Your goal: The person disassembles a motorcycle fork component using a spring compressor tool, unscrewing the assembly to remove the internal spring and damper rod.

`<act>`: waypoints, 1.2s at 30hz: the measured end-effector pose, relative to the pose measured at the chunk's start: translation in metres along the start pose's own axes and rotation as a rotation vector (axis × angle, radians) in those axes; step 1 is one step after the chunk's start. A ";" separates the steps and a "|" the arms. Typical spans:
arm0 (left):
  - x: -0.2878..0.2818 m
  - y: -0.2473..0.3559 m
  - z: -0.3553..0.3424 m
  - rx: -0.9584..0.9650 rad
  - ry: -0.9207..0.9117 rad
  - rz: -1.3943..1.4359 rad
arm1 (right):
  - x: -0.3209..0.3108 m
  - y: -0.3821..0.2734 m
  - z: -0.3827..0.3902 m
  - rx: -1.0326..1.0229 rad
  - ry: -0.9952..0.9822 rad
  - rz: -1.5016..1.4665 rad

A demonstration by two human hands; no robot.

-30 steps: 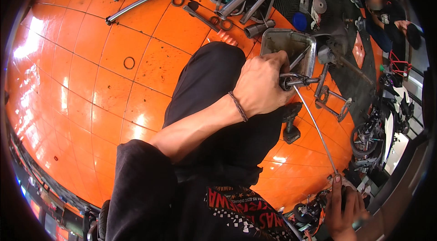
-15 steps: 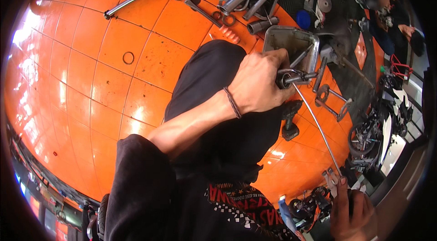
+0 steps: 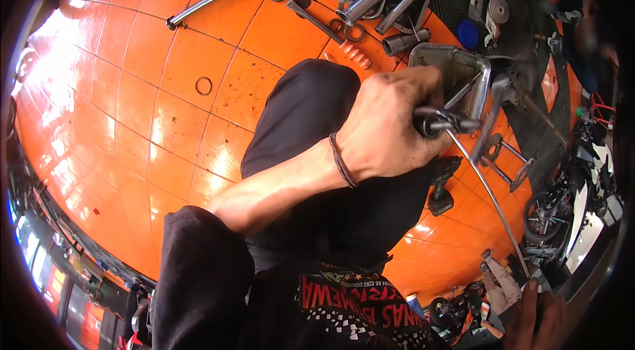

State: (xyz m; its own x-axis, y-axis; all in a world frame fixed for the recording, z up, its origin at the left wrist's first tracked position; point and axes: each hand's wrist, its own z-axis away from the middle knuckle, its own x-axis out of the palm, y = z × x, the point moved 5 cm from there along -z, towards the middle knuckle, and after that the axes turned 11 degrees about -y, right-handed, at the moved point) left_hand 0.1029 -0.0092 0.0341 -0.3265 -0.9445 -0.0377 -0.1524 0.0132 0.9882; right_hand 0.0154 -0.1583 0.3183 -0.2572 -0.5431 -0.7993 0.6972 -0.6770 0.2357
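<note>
Left hand [image 3: 390, 122] wraps dark metal tube [image 3: 431, 124] near tray [image 3: 487, 80]; right hand [image 3: 537, 315] is at slim rod [image 3: 473, 163], hold indeterminable; tube judged heavy, rigid, possibly oily, best gripped round the barrel

Black trousers [image 3: 367, 218], black printed top [image 3: 284, 307] and braided bracelet [image 3: 338, 157] are worn.

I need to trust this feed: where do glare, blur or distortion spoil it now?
Head view: glare washes out the orange floor at upper left; head view: blur smears the dark metal part in the left hand; head view: the right hand sits dim near the black rim; head view: the thin rod looks bowed, perhaps by the lens.
</note>
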 end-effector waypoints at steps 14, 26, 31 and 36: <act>0.031 0.010 -0.005 -0.022 -0.147 -0.067 | -0.008 -0.028 0.019 0.094 -0.219 0.078; 0.032 0.012 0.005 0.024 -0.202 -0.079 | -0.020 -0.027 0.023 0.113 -0.392 -0.175; 0.031 0.011 0.006 0.022 -0.219 -0.082 | -0.026 -0.025 0.022 0.171 -0.374 -0.256; 0.031 0.011 0.010 0.049 -0.193 -0.075 | -0.023 -0.015 0.031 0.335 -0.344 -0.484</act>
State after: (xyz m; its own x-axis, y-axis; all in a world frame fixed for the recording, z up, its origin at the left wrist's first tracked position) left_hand 0.0819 -0.0347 0.0427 -0.4846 -0.8630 -0.1431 -0.2263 -0.0343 0.9735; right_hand -0.0101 -0.1510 0.3506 -0.7245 -0.2298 -0.6498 0.2193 -0.9707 0.0987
